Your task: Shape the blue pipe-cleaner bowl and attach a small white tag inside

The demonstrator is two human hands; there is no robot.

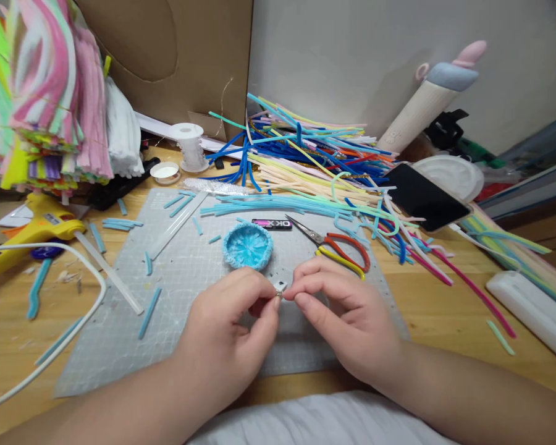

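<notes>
My left hand (234,327) and my right hand (343,318) meet over the front of the grey cutting mat (115,334). Between their fingertips is a tiny white and metallic piece (280,287), too small to name. My left thumb and forefinger pinch it, and my right thumb and forefinger close at its right side. Just beyond the hands sits a round, fuzzy light-blue bowl shape (248,246), hollow side up. Scissors (333,247) with red and yellow handles lie beyond my right hand, blades slightly apart. A small dark-and-pink OKX packet (272,224) rests behind the bowl shape.
Pipe cleaners (306,154) in many colours are heaped at the back, with blue offcuts scattered left. A yellow glue gun (41,228) and its white cable (92,272) lie left. A phone (424,196) and a white box-like object (532,309) are right. A cardboard sheet (204,55) stands behind.
</notes>
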